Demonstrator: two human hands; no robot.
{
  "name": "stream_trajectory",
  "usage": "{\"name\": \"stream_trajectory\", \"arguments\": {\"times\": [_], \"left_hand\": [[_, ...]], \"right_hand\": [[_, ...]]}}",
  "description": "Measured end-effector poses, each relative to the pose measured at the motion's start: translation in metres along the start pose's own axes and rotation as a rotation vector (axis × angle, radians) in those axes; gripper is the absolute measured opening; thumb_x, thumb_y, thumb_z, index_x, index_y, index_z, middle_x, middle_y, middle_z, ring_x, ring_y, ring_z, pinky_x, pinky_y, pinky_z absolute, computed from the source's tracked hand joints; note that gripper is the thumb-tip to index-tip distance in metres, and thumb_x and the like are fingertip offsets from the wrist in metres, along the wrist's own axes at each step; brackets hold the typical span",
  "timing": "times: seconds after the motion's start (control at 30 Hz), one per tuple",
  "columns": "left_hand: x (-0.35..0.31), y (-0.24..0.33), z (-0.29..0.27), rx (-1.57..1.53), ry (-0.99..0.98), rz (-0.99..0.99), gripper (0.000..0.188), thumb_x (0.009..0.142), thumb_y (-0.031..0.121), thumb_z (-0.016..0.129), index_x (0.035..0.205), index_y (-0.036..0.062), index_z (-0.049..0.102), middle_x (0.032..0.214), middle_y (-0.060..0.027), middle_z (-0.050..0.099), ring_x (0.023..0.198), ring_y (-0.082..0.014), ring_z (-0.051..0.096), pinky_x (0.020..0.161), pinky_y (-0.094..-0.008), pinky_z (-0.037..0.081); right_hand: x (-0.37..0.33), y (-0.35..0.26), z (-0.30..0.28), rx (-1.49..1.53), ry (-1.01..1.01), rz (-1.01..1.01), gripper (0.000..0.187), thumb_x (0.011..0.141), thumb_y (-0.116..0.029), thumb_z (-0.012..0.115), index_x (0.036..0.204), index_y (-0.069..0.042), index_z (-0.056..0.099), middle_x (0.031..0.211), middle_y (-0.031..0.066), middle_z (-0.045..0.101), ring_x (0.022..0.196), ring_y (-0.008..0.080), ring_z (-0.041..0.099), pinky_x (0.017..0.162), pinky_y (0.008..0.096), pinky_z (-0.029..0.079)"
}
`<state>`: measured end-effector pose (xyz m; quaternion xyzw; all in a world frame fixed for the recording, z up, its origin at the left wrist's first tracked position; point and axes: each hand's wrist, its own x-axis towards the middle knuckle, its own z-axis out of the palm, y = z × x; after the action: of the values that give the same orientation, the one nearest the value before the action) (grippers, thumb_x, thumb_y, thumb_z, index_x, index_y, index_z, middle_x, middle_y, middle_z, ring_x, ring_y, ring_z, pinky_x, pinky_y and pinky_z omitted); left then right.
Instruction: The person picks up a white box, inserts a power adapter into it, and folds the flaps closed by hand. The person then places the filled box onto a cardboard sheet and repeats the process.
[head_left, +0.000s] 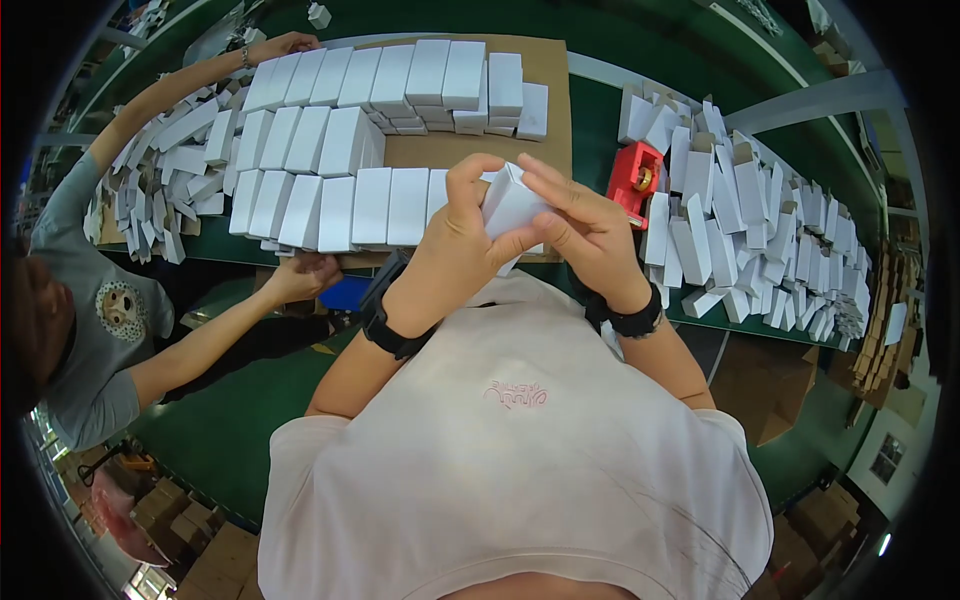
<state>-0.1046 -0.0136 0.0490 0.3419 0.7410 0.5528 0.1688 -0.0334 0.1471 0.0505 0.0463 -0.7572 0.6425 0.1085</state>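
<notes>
Both my hands hold one small white cardboard box (510, 205) above the table's near edge. My left hand (462, 232) grips its left side with thumb and fingers. On the right side, the fingers of my right hand (580, 222) press against the box's end. Just beyond the box lie rows of finished white boxes (340, 205) on a brown cardboard sheet (470, 150). A black band sits on each of my wrists.
A heap of open white boxes (750, 220) lies at the right beside a red tape dispenser (637, 180). At the left a person in a grey shirt (100, 320) touches the box rows with both hands; flat white blanks (165, 185) are piled there.
</notes>
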Motion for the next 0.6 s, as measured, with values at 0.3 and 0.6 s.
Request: {"name": "stream_trajectory", "arguments": {"times": [0.3,0.6], "left_hand": [[0.009,-0.012,-0.010,0.126,0.076,-0.033,0.070,0.075,0.022,0.069,0.128,0.0048,0.026,0.096,-0.0163,0.054,0.085,-0.0263,0.056,0.075,-0.0344,0.046],[-0.046,-0.053,-0.052,0.345,0.692,-0.080,0.030,0.080,0.007,0.060,0.107,-0.0006,0.048,0.094,-0.0089,0.052,0.084,-0.0163,0.051,0.075,-0.0280,0.042]], "right_hand": [[0.042,0.044,-0.051,0.046,0.079,0.484,0.024,0.082,-0.009,0.058,0.105,-0.002,0.059,0.089,0.0032,0.062,0.078,0.0088,0.056,0.066,0.0209,0.045],[0.137,0.179,-0.083,-0.165,0.115,0.518,0.025,0.085,-0.013,0.052,0.108,-0.005,0.060,0.086,0.0031,0.060,0.073,0.0103,0.054,0.062,0.0224,0.044]]}}
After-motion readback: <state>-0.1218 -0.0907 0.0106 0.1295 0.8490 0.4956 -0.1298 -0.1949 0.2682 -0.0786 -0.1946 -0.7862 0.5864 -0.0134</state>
